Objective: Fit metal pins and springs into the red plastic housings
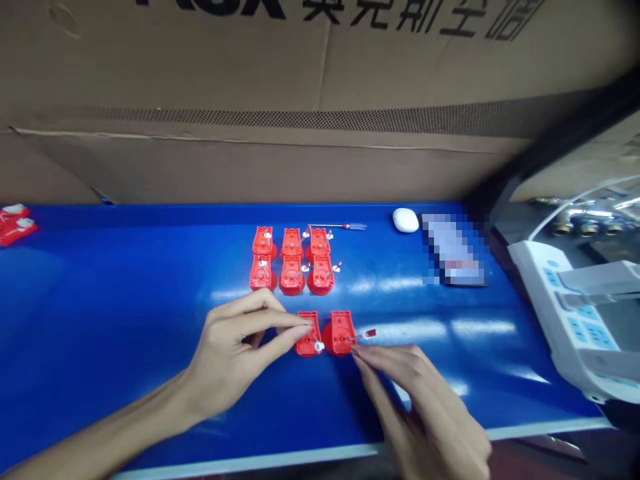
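Two red plastic parts sit side by side near the middle of the blue table. Over the left red part [309, 341], my left hand [240, 350] has thumb and forefinger pinched together; anything between the tips is too small to make out. A small white piece lies on that part's lower right. My right hand [420, 400] is closed at the lower right edge of the right red part [341, 328], its fingertips together on something I cannot make out. From this part a thin metal piece with a dark red and white end [369, 334] sticks out to the right.
Several similar red parts [292, 275] stand in two rows behind my hands. A screwdriver [355, 227], a white rounded case [405, 220] and a blurred phone-like object [457, 253] lie further back. More red pieces [15, 225] are far left; a white machine [565, 320] stands right. Cardboard [250, 167] rises behind.
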Available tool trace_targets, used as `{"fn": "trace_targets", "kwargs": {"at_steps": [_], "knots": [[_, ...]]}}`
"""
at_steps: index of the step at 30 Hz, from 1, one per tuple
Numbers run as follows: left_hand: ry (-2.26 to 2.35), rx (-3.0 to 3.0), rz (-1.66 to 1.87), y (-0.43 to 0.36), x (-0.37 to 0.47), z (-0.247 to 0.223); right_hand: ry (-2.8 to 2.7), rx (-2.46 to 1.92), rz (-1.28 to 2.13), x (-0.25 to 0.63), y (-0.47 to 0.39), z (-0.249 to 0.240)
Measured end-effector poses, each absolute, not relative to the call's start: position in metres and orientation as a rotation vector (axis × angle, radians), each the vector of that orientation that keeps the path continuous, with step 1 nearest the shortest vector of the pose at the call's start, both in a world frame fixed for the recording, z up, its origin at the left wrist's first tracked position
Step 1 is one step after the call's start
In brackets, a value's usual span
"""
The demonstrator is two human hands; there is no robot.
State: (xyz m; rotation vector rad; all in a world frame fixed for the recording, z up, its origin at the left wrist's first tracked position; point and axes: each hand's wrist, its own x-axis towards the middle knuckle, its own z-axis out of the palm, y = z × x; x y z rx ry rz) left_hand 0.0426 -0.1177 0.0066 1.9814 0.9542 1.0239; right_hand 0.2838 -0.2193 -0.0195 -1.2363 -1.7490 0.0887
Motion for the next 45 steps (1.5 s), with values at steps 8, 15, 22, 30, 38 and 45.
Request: {"fn": "trace_targets", "kwargs": {"at_steps": [8, 15, 22, 30, 38, 45], "knots": [[0.960, 1.989, 1.067, -0.119, 0.043, 0.003, -1.750, -1.395, -0.204, 0.276, -0.213, -0.023], [0.928, 2.013, 1.116, -0.119, 0.046, 0.003, -1.755, -1.476, -0.262, 0.271, -0.209, -0.021], [0.951, 2.008, 1.118, -0.119, 0.046, 0.001, -1.770, -1.490, -0.240, 0.272, -0.210, -0.021], [0.958, 1.999, 1.071, -0.118, 0.046, 0.002, -1.793, -1.437, -0.226, 0.275, -0.209, -0.024], [0.946, 1.974, 0.862, -0.117, 0.044, 0.004, -1.904, -1.408, -0.247, 0.277, -0.209, -0.030], [1.021, 1.867, 0.731, -0.112, 0.047, 0.010, -2.036, -1.347, -0.273, 0.283, -0.206, -0.035]]}}
